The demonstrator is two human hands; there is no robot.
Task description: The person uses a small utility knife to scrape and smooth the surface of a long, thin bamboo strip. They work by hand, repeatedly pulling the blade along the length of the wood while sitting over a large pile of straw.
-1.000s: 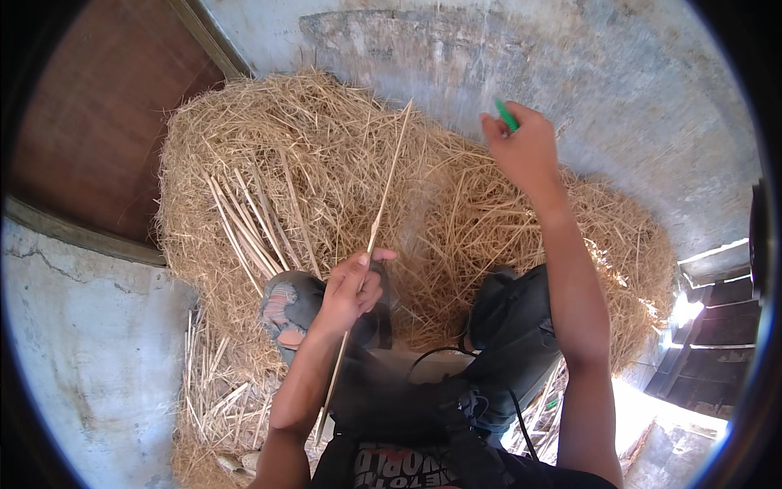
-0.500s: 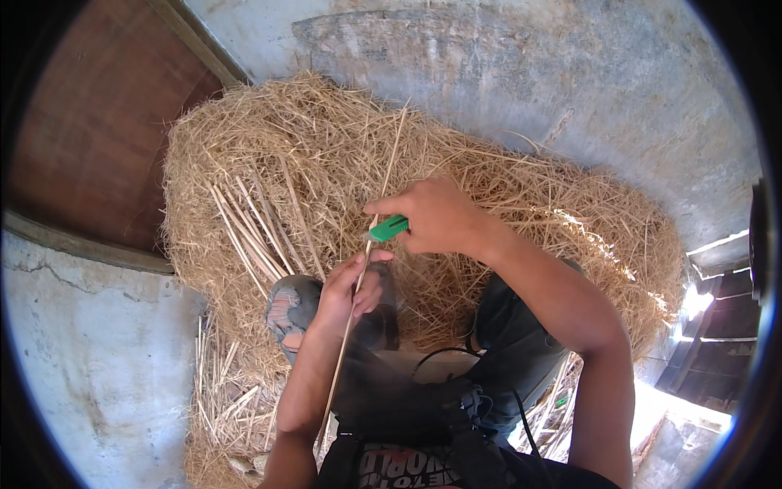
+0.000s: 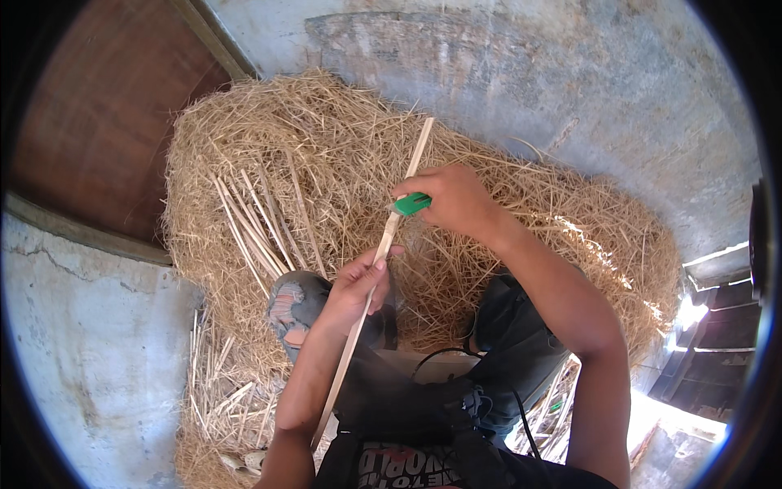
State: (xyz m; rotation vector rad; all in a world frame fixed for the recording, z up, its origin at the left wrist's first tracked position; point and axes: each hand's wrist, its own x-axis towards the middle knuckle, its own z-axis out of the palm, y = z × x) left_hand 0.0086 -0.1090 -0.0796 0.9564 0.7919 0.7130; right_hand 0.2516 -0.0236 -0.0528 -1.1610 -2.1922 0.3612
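A long, thin pale strip of wood or bamboo [image 3: 346, 359] slants from my left forearm up and right over the straw. My left hand [image 3: 358, 285] is closed round its middle, thumb along the top. Higher up, my right hand [image 3: 456, 200] grips a green utility knife [image 3: 413, 204]. The knife's front end lies against the strip, a short way above my left hand. My right index finger reaches to the strip just above the knife. How far the blade is out is too small to tell.
Beyond my knees lies a big heap of straw [image 3: 342, 147] against a grey wall [image 3: 505, 81]. A bundle of pale strips [image 3: 252, 228] rests on it by my left knee. More loose sticks [image 3: 212, 367] lie at lower left. A brown panel [image 3: 106, 122] stands at far left.
The strip has turned so its wider face shows, and its top end has shifted right. My right hand and the knife have moved slightly right and up along it.
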